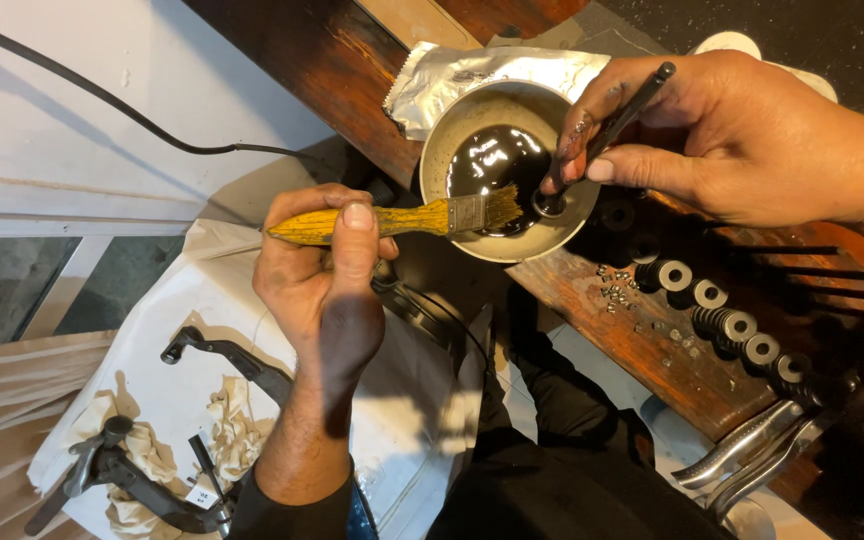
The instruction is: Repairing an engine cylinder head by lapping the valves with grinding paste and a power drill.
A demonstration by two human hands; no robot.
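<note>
Hands meet over a metal bowl (pixel 439 140) of dark liquid standing at the near edge of the wooden tabletop (pixel 652 340). From the head view, the left hand (pixel 322 285) rises from below, forearm upright in the picture, its grip closed around the handle of a yellow paintbrush (pixel 402 220), thumb on top. The brush lies level, long axis left to right, bristles pointing right into the bowl. The right hand (pixel 742 135) reaches in from the right edge, its grip pinching a thin dark stemmed part (pixel 632 105) that slants from upper right down-left, its round head at the liquid just beside the bristles. Black springs (pixel 722 320) line the tabletop's near edge, crumpled foil (pixel 482 75) lies behind the bowl.
</note>
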